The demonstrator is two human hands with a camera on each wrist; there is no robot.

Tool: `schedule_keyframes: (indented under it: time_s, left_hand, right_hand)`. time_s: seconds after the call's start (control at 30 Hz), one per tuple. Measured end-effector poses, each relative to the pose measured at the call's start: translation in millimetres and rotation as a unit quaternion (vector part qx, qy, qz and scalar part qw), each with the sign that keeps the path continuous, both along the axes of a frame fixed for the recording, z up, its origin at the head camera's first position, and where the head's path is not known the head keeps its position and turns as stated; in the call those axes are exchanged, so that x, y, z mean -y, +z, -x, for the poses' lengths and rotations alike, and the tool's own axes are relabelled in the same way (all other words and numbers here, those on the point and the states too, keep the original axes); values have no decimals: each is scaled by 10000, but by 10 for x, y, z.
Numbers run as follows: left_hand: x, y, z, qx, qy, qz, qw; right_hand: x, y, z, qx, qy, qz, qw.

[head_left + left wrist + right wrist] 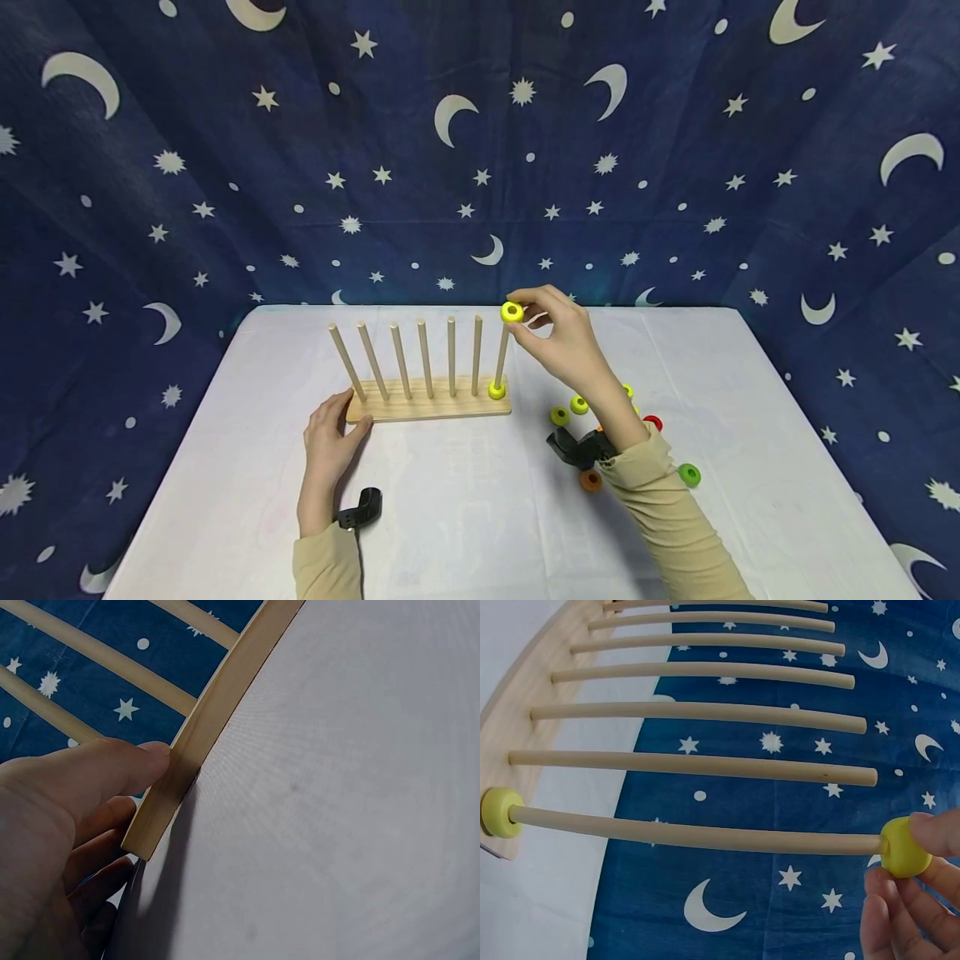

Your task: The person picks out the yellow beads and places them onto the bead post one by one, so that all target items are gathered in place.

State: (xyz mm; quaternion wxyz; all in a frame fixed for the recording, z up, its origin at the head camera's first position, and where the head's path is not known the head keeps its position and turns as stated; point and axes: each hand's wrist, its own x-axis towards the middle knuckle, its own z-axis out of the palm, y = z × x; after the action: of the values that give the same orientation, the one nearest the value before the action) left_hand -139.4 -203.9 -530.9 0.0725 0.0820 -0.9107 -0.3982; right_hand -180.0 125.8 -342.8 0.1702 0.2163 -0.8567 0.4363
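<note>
A wooden base carries a row of several upright pegs. My right hand pinches a yellow bead between thumb and fingers at the tip of the rightmost peg. At the foot of that same peg sits another yellow bead. My left hand grips the left end of the base, its thumb on the front edge and its fingers around the end, as the left wrist view shows.
Right of the base lie loose beads: yellow ones, a red one, a green one and an orange-brown one. The right forearm hides part of this group. A dark blue cloth with moons and stars hangs behind the white table.
</note>
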Motion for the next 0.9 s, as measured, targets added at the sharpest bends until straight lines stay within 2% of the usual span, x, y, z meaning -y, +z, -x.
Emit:
schedule_keyframes:
  time_s: [0.3, 0.9]
  left_hand:
    - [2, 14, -1, 71, -50, 15, 10000]
    - [3, 1, 7, 51, -26, 37, 10000]
  right_hand:
    - [29, -50, 28, 322, 28, -9, 9995]
    - [-11, -117, 6, 379, -91, -110, 9992]
